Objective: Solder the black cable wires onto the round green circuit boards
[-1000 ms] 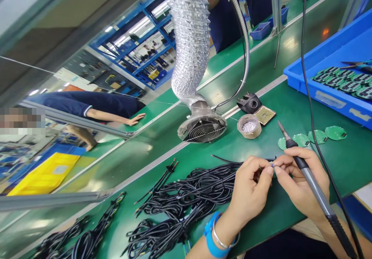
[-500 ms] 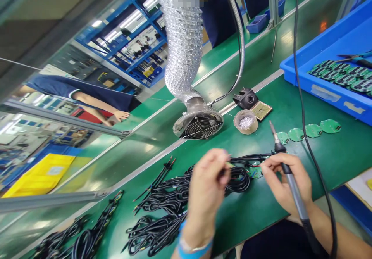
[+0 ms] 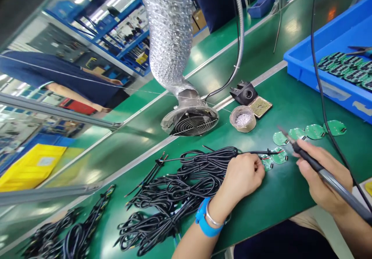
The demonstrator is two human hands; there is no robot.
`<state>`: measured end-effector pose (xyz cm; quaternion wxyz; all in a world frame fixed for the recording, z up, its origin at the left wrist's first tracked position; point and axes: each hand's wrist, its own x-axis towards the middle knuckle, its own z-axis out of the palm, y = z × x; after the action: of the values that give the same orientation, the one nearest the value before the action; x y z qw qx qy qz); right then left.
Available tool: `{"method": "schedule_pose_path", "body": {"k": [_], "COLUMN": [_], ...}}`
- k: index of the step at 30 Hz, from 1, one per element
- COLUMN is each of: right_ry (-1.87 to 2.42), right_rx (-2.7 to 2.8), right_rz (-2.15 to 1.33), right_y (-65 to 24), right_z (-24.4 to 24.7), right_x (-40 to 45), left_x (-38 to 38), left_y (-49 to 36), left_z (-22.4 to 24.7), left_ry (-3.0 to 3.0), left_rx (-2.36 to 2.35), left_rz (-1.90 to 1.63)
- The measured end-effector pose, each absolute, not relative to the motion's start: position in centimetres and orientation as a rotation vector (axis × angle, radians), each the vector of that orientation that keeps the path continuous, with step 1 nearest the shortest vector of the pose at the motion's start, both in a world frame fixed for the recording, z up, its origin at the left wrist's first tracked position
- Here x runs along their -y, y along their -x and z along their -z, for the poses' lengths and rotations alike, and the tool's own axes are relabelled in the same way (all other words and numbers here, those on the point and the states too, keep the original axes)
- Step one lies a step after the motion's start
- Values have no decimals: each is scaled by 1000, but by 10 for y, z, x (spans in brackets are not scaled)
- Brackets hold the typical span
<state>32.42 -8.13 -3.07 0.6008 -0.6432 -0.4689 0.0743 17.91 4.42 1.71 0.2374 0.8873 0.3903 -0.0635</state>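
My left hand [image 3: 245,173] is closed at the right end of the bundled black cables [image 3: 209,162], beside a green circuit board [image 3: 267,163]; what its fingers pinch is hidden. My right hand [image 3: 325,173] grips a soldering iron [image 3: 328,177], its blurred tip pointing up and left near the row of boards. A second board [image 3: 280,155] has a cable end with a red wire lying on it. Behind these, a row of round green boards [image 3: 315,131] lies on the green table [image 3: 261,216].
Fume extractor [image 3: 193,121] hangs over the table. Beyond the boards are a solder cup [image 3: 243,119], an iron stand [image 3: 244,93] and a sponge tray [image 3: 260,107]. A blue bin [image 3: 328,84] holds more boards. The iron's cord [image 3: 316,73] hangs at right. Another person [image 3: 72,80] stands beyond the partition.
My left hand has moved right and down to the cable ends beside the boards. My right hand has drawn away to the right with the iron. The camera view has shifted slightly.
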Motion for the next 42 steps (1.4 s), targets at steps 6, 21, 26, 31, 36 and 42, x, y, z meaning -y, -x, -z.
{"method": "schedule_pose_path", "body": {"k": [6, 21, 26, 31, 36, 42], "right_ry": [1442, 1410, 1421, 1428, 1478, 1493], "right_rx": [1256, 1342, 1345, 1350, 1274, 1315], "right_rz": [-241, -409, -411, -371, -321, -236], "right_y": [-334, -333, -333, -334, -334, -334], "right_z": [26, 26, 27, 25, 13, 4], "right_x": [86, 78, 80, 83, 86, 89], "left_x": [-42, -41, -41, -43, -45, -45], "left_y": [-171, -172, -174, -177, -178, -169], "left_z": [-16, -11, -9, -10, -13, -17], "left_ry": [-2289, -2250, -2240, -2248, -2261, -2340], "left_rx": [-1114, -1140, -1171, -1184, -1159, -1013], "left_rz": [28, -25, -19, 4, 38, 48]}}
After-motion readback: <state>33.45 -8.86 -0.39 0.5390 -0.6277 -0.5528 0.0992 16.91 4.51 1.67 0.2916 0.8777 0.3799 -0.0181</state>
